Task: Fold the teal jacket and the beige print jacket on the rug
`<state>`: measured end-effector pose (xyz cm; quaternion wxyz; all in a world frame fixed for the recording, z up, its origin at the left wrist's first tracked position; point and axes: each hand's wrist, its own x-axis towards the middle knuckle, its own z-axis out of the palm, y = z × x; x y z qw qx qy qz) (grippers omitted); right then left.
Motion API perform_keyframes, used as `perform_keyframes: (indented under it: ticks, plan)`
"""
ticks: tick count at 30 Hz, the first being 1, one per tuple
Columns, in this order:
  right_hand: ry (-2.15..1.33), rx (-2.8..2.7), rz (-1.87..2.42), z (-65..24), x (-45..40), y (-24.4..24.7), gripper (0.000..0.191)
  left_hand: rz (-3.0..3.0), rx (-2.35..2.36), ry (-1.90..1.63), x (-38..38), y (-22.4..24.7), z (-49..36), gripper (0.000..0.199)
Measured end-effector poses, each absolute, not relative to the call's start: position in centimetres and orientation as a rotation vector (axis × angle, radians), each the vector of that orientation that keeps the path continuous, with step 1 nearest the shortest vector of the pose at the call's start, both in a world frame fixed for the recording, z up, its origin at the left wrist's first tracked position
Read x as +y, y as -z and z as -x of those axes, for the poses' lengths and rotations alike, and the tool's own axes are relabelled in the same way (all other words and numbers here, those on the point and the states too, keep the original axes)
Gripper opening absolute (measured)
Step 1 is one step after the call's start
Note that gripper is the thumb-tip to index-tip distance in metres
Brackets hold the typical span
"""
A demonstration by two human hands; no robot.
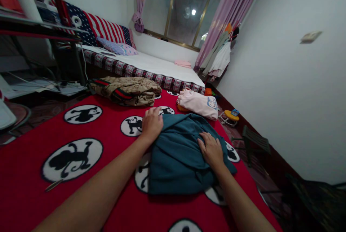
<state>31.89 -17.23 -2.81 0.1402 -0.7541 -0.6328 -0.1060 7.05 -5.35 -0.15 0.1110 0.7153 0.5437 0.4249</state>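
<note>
A teal garment [178,160], bunched and partly folded, lies on the red blanket [108,178] patterned with black monkey figures in white ovals. My left hand [152,123] rests at the garment's upper left corner, its fingers together and bent over the edge; what they grip there, if anything, is hidden. Lying on the right part of the cloth is my right hand [212,149], palm down with the fingers somewhat spread. Beyond the garment are a brown patterned garment [135,89] at the left and a pale pink garment [197,103] at the right.
A thin pointed object [54,185] lies on the blanket at the lower left. Past the far edge stands a bed [156,62] with a white top. A cluttered desk [40,30] is on the left; a yellow stool [231,116] and a dark folding stool [255,140] are on the right.
</note>
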Motion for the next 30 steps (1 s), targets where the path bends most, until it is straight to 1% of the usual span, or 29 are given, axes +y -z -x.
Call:
perform_keyframes:
  ticks: [2,4,6,10,12,15,17,19,20,22,24,25,27,30]
  plan:
    - [0.299,-1.784,2.164,-31.8,-17.2,2.7,0.039,-1.984,1.612,-1.059,-3.1,1.2,-5.2,0.036]
    - [0.284,-1.752,2.149,-31.7,-17.3,2.8,0.039,-1.940,1.543,-0.957,-1.7,2.3,-3.8,0.027]
    - [0.260,-1.730,2.119,-31.6,-17.4,2.9,0.038,-1.927,1.534,-0.953,-1.2,3.0,-3.0,0.020]
    - [0.185,-1.697,2.033,-31.7,-17.6,2.7,0.038,-1.930,1.661,-1.036,-2.0,3.2,-2.9,0.015]
    - [0.122,-1.682,1.939,-32.4,-17.5,2.0,0.040,-1.982,1.700,-1.110,-2.5,3.0,-3.2,0.018]
    - [0.182,-1.574,1.850,-34.7,-17.3,0.5,0.043,-1.991,1.766,-1.114,-3.1,2.7,-3.8,0.037]
    - [0.284,-1.479,1.975,-36.8,-17.2,-0.2,0.045,-2.034,1.821,-1.012,-3.6,2.4,-4.4,0.054]
    - [0.276,-1.411,2.202,-38.6,-17.4,-0.4,0.052,-2.163,1.828,-0.933,-4.3,2.2,-5.2,0.063]
    - [0.227,-1.395,2.309,-39.2,-17.5,-0.2,0.057,-2.251,1.794,-0.929,-4.6,2.1,-5.7,0.063]
    - [0.115,-1.418,2.444,-39.8,-17.7,0.6,0.064,-2.453,1.626,-0.953,-5.2,1.9,-6.6,0.050]
    - [0.084,-1.480,2.475,-39.5,-17.7,1.3,0.063,-2.623,1.367,-0.912,-5.6,1.9,-7.3,0.037]
    - [0.105,-1.504,2.467,-39.1,-17.6,1.4,0.061,-2.676,1.243,-0.861,-5.7,1.9,-7.5,0.036]
    - [0.164,-1.517,2.441,-38.3,-17.1,1.3,0.059,-2.727,1.068,-0.756,-5.9,2.0,-7.8,0.040]
    - [0.155,-1.426,2.466,-37.7,-15.4,0.3,0.068,-2.779,0.953,-0.702,-6.1,1.9,-8.0,0.047]
